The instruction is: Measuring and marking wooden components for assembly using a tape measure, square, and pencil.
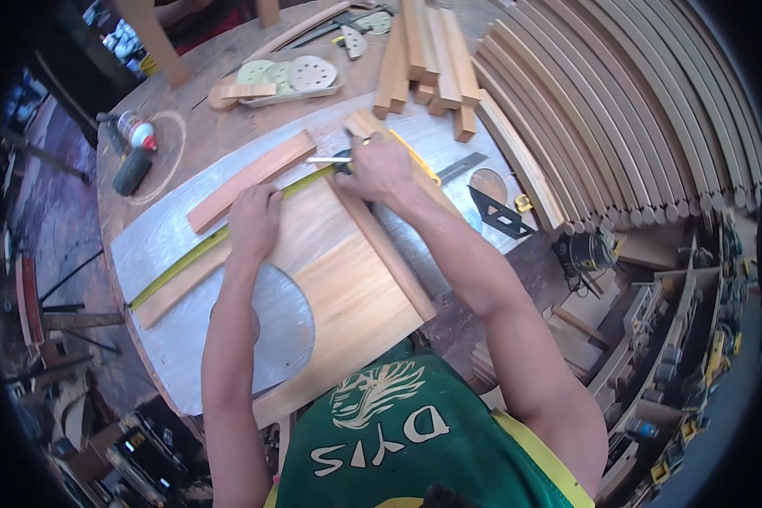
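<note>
My left hand (254, 218) presses flat on a yellow tape measure blade (196, 253) that runs diagonally across a wide wooden board (356, 296) with a half-round cutout. My right hand (379, 169) is closed around a dark pen-like marker (334, 159) at the blade's upper end, its tip pointing left over the wood. A narrow wooden strip (250, 179) lies just beyond the tape, and another strip (385, 250) rests along the board's right edge under my right forearm.
A metal-covered round table (157, 245) carries the work. Stacked short wood blocks (427, 59), sanding discs in a tray (292, 76), a black square (499, 212) and a glue bottle (135, 140) sit around. Many curved wooden slats (618, 110) are stacked at right.
</note>
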A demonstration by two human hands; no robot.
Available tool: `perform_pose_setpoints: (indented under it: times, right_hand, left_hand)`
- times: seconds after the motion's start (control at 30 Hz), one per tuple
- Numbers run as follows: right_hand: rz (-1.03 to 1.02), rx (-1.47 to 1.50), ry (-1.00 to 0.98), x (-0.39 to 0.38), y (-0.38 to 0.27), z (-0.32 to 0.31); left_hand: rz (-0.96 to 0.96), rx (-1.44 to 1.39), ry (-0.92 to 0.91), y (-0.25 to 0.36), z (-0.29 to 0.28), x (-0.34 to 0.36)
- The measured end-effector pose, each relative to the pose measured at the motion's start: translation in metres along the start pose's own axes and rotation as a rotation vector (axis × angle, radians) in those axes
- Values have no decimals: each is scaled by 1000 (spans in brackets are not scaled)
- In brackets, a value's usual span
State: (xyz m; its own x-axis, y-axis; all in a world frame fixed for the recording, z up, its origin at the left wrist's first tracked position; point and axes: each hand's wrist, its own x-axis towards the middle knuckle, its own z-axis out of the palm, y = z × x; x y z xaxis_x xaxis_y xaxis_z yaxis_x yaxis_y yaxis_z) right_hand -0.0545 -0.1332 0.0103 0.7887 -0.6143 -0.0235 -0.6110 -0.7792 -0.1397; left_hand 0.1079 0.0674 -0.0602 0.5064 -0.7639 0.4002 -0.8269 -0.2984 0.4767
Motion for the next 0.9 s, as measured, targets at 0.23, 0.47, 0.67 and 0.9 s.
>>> perform_pose_setpoints:
  times: [0.23, 0.47, 0.67, 0.9]
  right_hand:
    - [-28, 250, -83, -114, -6, -12]
    - [208, 376, -181, -184, 67, 4]
    - [170, 398, -29, -204, 104, 35]
    - [20, 415, 362, -182, 213, 6]
  left_hand:
    - [244, 107, -94, 114, -83, -75]
    - [307, -63, 155, 222, -57, -178]
    - [-67, -143, -64, 274, 42, -199]
    - [-118, 30, -208, 300, 103, -198]
